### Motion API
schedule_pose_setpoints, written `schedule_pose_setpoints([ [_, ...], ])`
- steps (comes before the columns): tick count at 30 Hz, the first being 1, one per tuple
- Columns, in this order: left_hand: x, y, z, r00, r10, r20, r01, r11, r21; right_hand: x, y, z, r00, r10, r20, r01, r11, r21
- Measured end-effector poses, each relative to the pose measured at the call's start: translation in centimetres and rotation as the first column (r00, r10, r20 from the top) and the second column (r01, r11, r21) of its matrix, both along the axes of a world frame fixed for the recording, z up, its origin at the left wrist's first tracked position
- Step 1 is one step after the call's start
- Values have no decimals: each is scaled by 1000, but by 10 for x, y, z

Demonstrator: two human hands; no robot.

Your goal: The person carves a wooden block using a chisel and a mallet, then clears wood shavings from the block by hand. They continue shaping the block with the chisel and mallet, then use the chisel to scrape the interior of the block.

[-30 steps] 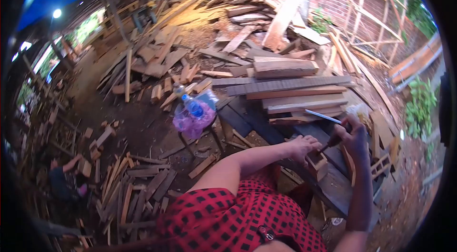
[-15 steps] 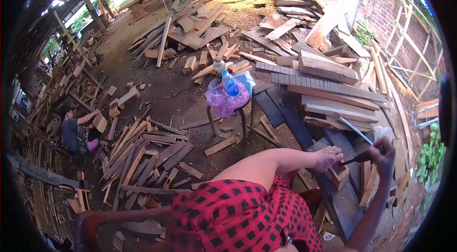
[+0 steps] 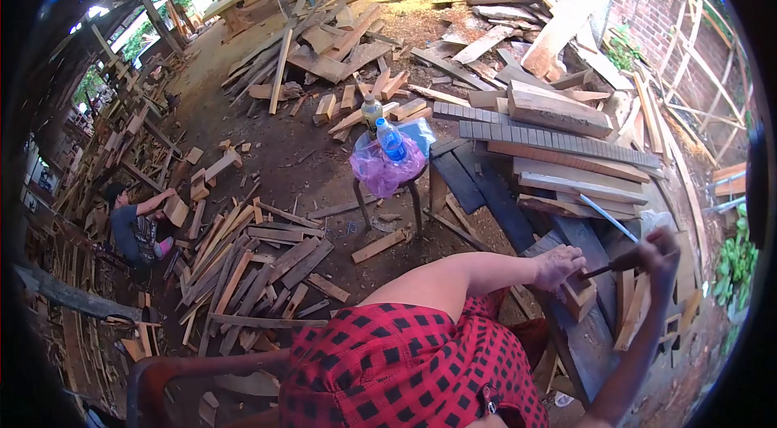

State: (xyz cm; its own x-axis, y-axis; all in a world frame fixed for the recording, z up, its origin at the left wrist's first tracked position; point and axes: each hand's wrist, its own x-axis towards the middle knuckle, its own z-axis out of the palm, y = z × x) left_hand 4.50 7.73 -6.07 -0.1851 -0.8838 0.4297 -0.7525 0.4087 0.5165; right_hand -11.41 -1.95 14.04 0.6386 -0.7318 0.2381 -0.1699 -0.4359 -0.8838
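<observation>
My left hand [image 3: 557, 268] reaches across from the left, its fingers curled against the top of a small wooden block [image 3: 579, 299]. The block sits on a dark plank. In my right hand [image 3: 660, 252] is a dark, slender tool [image 3: 609, 264], which points left. The tool's tip meets the upper part of the block near my left fingers. Its exact kind is too small and dark to tell. A pale blue rod [image 3: 609, 218] lies just behind the tool, near my right hand.
A stool [image 3: 414, 214] bears bottles [image 3: 390, 140] and a purple plastic bag [image 3: 380, 175]. Stacked beams [image 3: 558, 111] lie beyond my hands. Loose wood strips [image 3: 271, 258] cover the ground at left. A co-worker [image 3: 133, 222] sits far left, holding a wood block [image 3: 176, 210]. A brick wall [image 3: 647, 11] stands behind.
My right hand has shifted slightly down and right, and its tool now lies a little flatter. My left hand stays by the block. The whole view has moved slightly.
</observation>
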Motion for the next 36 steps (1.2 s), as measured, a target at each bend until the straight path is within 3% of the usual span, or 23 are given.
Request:
schedule_pose_setpoints([
  [1,-2,-1,-1,1000,16,-2,-16,1000,16,-12,-36,-12,999,15,30,-18,995,98],
  [3,-1,-5,1,998,56,1,-56,998,40,-17,-49,-15,998,-14,61,7,994,113],
  [6,-3,-7,-8,998,64,7,-64,998,-16,-32,-46,-24,1000,-30,3,30,999,-29],
  [9,-6,-6,-11,997,76,19,-75,997,-10,-19,9,-8,995,-90,42,90,996,2],
  [10,-6,-7,-10,997,77,31,-77,997,13,-14,18,-15,994,-103,19,105,989,-105],
  [11,-8,-7,-9,997,72,33,-72,997,14,-8,38,-10,994,-108,20,110,989,-103],
  [13,-7,-6,-5,997,72,23,-72,997,14,8,71,3,963,-141,-231,6,864,-504],
  [16,-7,-6,-10,997,79,5,-79,995,-54,17,54,-12,989,-82,-125,26,919,-394],
  [18,-4,-4,-7,997,71,15,-70,997,-31,4,-33,-39,990,-119,80,132,974,-186],
  [20,-5,-1,-8,998,69,9,-68,997,-21,-26,-113,-68,976,-204,75,201,979,40],
  [22,-9,1,-11,995,95,1,-95,994,-56,-80,-192,-164,912,-391,124,401,913,-75],
  [23,-8,-3,-13,992,125,-6,-125,988,-91,-86,-187,-179,849,-409,335,448,893,-46],
  [24,-6,-6,-19,994,111,-5,-111,986,-121,-110,-184,-183,866,-488,110,495,868,-44],
  [25,-7,-5,-18,994,110,-13,-110,988,-112,-115,-171,-173,866,-490,99,496,867,-41],
  [27,-6,-4,-13,995,101,-6,-101,994,-44,-108,-112,-142,848,-521,95,490,840,231],
  [29,-7,-3,-11,995,100,-11,-101,993,-57,-116,-107,-145,820,-558,131,529,825,200],
  [33,-8,-3,-15,992,125,-26,-127,989,-82,-108,-32,-79,879,-462,119,437,880,187],
  [36,-9,-1,-11,988,147,-39,-150,984,-97,-125,-2,-63,916,-367,-162,351,929,-119],
])
